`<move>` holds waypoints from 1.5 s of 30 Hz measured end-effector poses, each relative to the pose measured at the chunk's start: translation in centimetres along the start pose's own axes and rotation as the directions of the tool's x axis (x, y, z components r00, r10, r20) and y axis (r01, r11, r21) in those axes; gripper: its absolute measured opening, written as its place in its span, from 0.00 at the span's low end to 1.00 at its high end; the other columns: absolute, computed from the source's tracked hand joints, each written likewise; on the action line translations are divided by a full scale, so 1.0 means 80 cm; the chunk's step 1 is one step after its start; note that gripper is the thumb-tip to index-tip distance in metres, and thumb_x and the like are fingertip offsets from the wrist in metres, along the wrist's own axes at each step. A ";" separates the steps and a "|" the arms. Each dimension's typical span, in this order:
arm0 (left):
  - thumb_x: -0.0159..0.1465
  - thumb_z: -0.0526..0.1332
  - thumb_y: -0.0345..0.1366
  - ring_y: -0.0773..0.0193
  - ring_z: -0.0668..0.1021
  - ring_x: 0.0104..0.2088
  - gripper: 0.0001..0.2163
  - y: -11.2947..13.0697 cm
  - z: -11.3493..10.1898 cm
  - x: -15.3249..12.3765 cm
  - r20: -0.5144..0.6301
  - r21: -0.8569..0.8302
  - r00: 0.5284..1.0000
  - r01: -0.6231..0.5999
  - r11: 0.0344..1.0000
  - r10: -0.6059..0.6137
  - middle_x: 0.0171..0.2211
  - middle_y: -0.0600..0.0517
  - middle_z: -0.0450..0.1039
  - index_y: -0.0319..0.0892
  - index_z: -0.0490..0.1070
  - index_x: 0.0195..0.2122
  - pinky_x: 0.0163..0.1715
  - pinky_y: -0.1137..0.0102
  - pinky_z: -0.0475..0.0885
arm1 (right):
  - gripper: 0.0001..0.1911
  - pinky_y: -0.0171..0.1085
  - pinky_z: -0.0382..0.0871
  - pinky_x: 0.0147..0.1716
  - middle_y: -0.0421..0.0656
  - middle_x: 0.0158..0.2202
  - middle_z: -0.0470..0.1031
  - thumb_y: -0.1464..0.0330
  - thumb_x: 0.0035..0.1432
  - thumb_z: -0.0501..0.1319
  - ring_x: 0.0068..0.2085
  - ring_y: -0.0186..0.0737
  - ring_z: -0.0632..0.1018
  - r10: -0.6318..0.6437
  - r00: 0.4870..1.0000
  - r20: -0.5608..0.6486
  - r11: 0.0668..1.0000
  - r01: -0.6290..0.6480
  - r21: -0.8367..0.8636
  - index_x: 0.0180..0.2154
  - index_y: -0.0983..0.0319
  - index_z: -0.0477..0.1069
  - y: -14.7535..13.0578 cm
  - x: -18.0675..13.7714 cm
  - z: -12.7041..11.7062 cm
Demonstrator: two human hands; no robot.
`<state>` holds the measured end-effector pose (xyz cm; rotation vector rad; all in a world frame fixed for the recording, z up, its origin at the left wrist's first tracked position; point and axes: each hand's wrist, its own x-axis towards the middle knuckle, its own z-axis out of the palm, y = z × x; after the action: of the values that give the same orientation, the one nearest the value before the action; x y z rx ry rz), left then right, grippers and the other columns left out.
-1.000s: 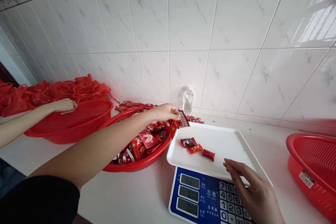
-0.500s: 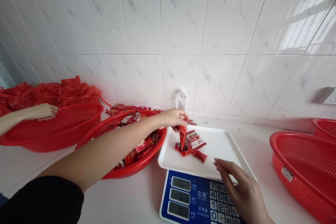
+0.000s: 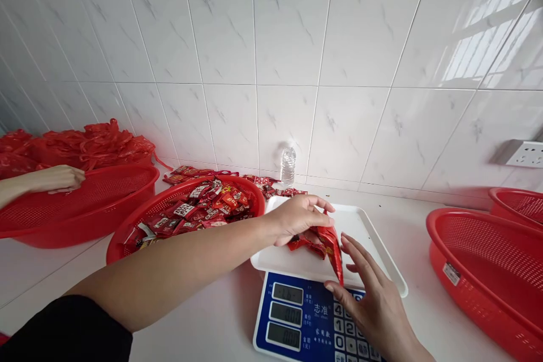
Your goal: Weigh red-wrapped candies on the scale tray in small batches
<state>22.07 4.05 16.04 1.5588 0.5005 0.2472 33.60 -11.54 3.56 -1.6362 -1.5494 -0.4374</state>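
We see the left hand (image 3: 299, 218) bent over the white scale tray (image 3: 367, 235), its thumb and fingertips pinching the upper end of a glossy red snack packet (image 3: 333, 251); the packet slants down across the tray, its narrow lower end towards the scale's keypad. From this angle we cannot tell whether it is 1 packet or 2 overlapping. The right hand (image 3: 373, 300) is spread below it, thumb parted from the fingers with the packet's lower tip between them; we cannot tell whether either side touches. More red packets (image 3: 311, 246) lie partly hidden under the left hand on the tray, and a heap of wrapped snacks (image 3: 199, 209) fills the red oval basket (image 3: 153, 201) beside the blue-faced digital scale (image 3: 316, 317). We judge the packet light enough for 2 fingertips, with a thin, crinkly wrapper that gives under pressure and slides a little on dry skin. Its flat end should make the best hold, since pinching there spares the filling; squeezing the middle could crush whatever is inside, if it is brittle. Held by 1 end, it would probably swing or twist, so we would keep the pinch firm but shallow.
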 end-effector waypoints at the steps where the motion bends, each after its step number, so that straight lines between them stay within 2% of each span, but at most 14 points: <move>1: 0.53 0.70 0.33 0.69 0.75 0.22 0.15 -0.003 0.008 0.001 0.030 -0.016 0.999 0.015 1.000 -0.014 0.26 0.54 0.73 0.38 0.71 0.41 0.19 0.74 0.68 | 0.31 0.44 0.80 0.41 0.50 0.59 0.69 0.60 0.63 0.58 0.51 0.48 0.78 -0.008 1.000 -0.011 1.000 0.007 -0.010 0.65 0.55 0.52 0.002 -0.001 0.001; 5: 0.54 0.70 0.38 0.70 0.74 0.21 0.15 -0.010 0.023 0.004 0.113 0.000 0.992 0.048 0.999 -0.048 0.28 0.52 0.73 0.39 0.72 0.40 0.17 0.75 0.66 | 0.24 0.42 0.78 0.43 0.49 0.53 0.75 0.70 0.66 0.50 0.50 0.44 0.79 -0.035 0.995 -0.093 0.999 0.034 -0.008 0.63 0.57 0.56 0.013 -0.005 0.001; 9: 0.61 0.65 0.42 0.70 0.74 0.21 0.13 -0.007 0.016 0.002 0.067 -0.013 0.998 -0.001 1.000 0.002 0.25 0.54 0.70 0.39 0.71 0.41 0.19 0.73 0.68 | 0.19 0.37 0.79 0.38 0.48 0.47 0.79 0.69 0.67 0.51 0.44 0.42 0.82 0.090 0.982 -0.165 0.995 -0.084 0.047 0.58 0.58 0.61 0.017 -0.006 -0.003; 12: 0.62 0.64 0.39 0.71 0.73 0.21 0.10 -0.007 0.002 -0.001 0.004 -0.033 1.000 -0.006 0.999 0.006 0.23 0.56 0.68 0.40 0.69 0.41 0.20 0.73 0.69 | 0.17 0.36 0.79 0.37 0.48 0.46 0.79 0.66 0.67 0.52 0.42 0.42 0.82 0.167 0.966 -0.198 0.984 -0.152 0.089 0.57 0.59 0.63 0.013 -0.004 -0.007; 15: 0.63 0.63 0.36 0.71 0.73 0.20 0.08 -0.016 -0.010 -0.003 -0.020 -0.059 0.998 0.055 0.997 -0.056 0.24 0.57 0.69 0.40 0.68 0.41 0.22 0.73 0.69 | 0.16 0.36 0.78 0.37 0.47 0.45 0.80 0.66 0.67 0.52 0.41 0.41 0.82 0.192 0.958 -0.211 0.978 -0.171 0.116 0.55 0.59 0.64 0.009 -0.002 -0.010; 19: 0.61 0.65 0.35 0.67 0.75 0.28 0.10 -0.029 -0.016 -0.002 -0.063 -0.111 0.992 0.103 0.989 -0.110 0.30 0.54 0.69 0.39 0.69 0.41 0.27 0.69 0.74 | 0.16 0.37 0.79 0.36 0.48 0.43 0.80 0.65 0.67 0.52 0.40 0.42 0.83 0.196 0.959 -0.205 0.977 -0.173 0.128 0.54 0.59 0.65 0.009 -0.001 -0.009; 21: 0.61 0.65 0.34 0.66 0.74 0.31 0.09 -0.030 -0.017 -0.002 -0.087 -0.104 0.991 0.095 0.990 -0.105 0.32 0.53 0.68 0.39 0.69 0.41 0.30 0.68 0.75 | 0.16 0.37 0.79 0.36 0.48 0.44 0.80 0.65 0.67 0.52 0.40 0.43 0.83 0.210 0.958 -0.196 0.973 -0.186 0.134 0.54 0.59 0.65 0.010 0.000 -0.008; 23: 0.61 0.63 0.30 0.68 0.73 0.32 0.07 -0.026 -0.017 -0.004 -0.123 -0.070 0.989 0.073 0.995 -0.082 0.33 0.53 0.68 0.40 0.70 0.41 0.31 0.68 0.75 | 0.16 0.37 0.79 0.35 0.47 0.44 0.80 0.64 0.67 0.51 0.39 0.43 0.83 0.229 0.955 -0.190 0.969 -0.205 0.141 0.54 0.59 0.65 0.010 0.000 -0.008; 26: 0.57 0.59 0.21 0.69 0.73 0.32 0.13 -0.019 -0.019 -0.010 -0.151 0.003 0.988 0.046 0.999 -0.045 0.35 0.54 0.67 0.40 0.70 0.42 0.33 0.68 0.75 | 0.15 0.38 0.79 0.35 0.47 0.44 0.80 0.63 0.67 0.51 0.38 0.43 0.83 0.256 0.948 -0.189 0.962 -0.229 0.151 0.53 0.58 0.65 0.010 -0.001 -0.008; 28: 0.55 0.58 0.19 0.69 0.75 0.32 0.16 -0.017 -0.022 -0.017 -0.135 0.040 0.991 0.027 0.999 -0.022 0.36 0.53 0.67 0.40 0.70 0.43 0.34 0.68 0.75 | 0.16 0.38 0.78 0.35 0.47 0.44 0.80 0.62 0.67 0.52 0.37 0.43 0.83 0.271 0.944 -0.188 0.957 -0.243 0.162 0.53 0.58 0.66 0.011 -0.002 -0.008; 33: 0.58 0.60 0.24 0.68 0.77 0.31 0.16 -0.024 -0.030 -0.044 -0.058 0.155 0.998 0.022 0.988 -0.014 0.40 0.50 0.69 0.40 0.69 0.48 0.36 0.64 0.76 | 0.16 0.35 0.78 0.33 0.46 0.43 0.80 0.62 0.67 0.53 0.35 0.40 0.83 0.335 0.924 -0.184 0.931 -0.295 0.217 0.54 0.58 0.65 0.012 -0.005 -0.006; 37: 0.60 0.59 0.28 0.69 0.77 0.28 0.14 -0.031 -0.032 -0.073 -0.037 0.231 0.999 0.036 0.972 -0.028 0.42 0.50 0.69 0.41 0.69 0.48 0.34 0.65 0.76 | 0.17 0.34 0.77 0.33 0.44 0.41 0.80 0.60 0.66 0.54 0.34 0.39 0.83 0.387 0.908 -0.160 0.905 -0.340 0.256 0.54 0.57 0.65 0.011 -0.006 -0.005; 42: 0.62 0.60 0.33 0.70 0.75 0.27 0.11 -0.045 -0.025 -0.109 -0.031 0.132 0.999 -0.032 0.991 0.037 0.41 0.52 0.68 0.44 0.70 0.46 0.26 0.72 0.73 | 0.17 0.35 0.77 0.33 0.44 0.39 0.80 0.59 0.65 0.55 0.35 0.40 0.82 0.454 0.882 -0.127 0.857 -0.392 0.335 0.53 0.58 0.67 0.013 -0.006 -0.003; 45: 0.62 0.63 0.39 0.71 0.73 0.25 0.10 -0.065 -0.020 -0.118 -0.042 0.024 0.998 -0.052 0.998 0.053 0.39 0.53 0.67 0.45 0.71 0.44 0.21 0.75 0.70 | 0.17 0.36 0.76 0.32 0.46 0.41 0.79 0.60 0.65 0.55 0.36 0.41 0.81 0.463 0.882 -0.083 0.826 -0.396 0.401 0.52 0.59 0.67 0.008 -0.006 -0.004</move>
<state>12.26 1.08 12.40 1.5936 0.4973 0.3162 34.23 -12.03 3.25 -1.5350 -1.0066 -0.0309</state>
